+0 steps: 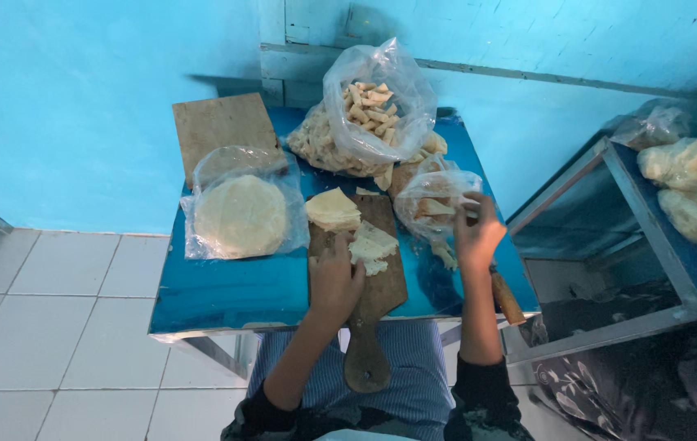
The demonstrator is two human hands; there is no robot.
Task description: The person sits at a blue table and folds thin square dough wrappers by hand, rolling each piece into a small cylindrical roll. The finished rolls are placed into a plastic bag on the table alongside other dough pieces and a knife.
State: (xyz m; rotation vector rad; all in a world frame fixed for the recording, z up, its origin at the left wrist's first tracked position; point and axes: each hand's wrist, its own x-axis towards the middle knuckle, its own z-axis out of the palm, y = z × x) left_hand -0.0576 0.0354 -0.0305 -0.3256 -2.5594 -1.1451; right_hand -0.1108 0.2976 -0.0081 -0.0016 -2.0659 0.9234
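Note:
A wooden paddle-shaped cutting board [383, 286] lies on a small blue table [226, 290], its handle over the near edge. My left hand [335, 276] rests on the board, fingers against a stack of pale cut flatbread pieces [372, 245]. A second wedge-shaped stack [333, 210] sits at the board's far left corner. My right hand [476, 233] reaches into a clear plastic bag [434, 196] of cut pieces and grips its rim. A wooden-handled knife [505, 298] lies under my right wrist.
A clear bag with round flatbreads [240, 214] lies on the left, a square wooden board [222, 126] behind it. Two large bags of cut strips [373, 110] stand at the back. A blue metal frame shelf [650, 237] with more bagged dough is on the right.

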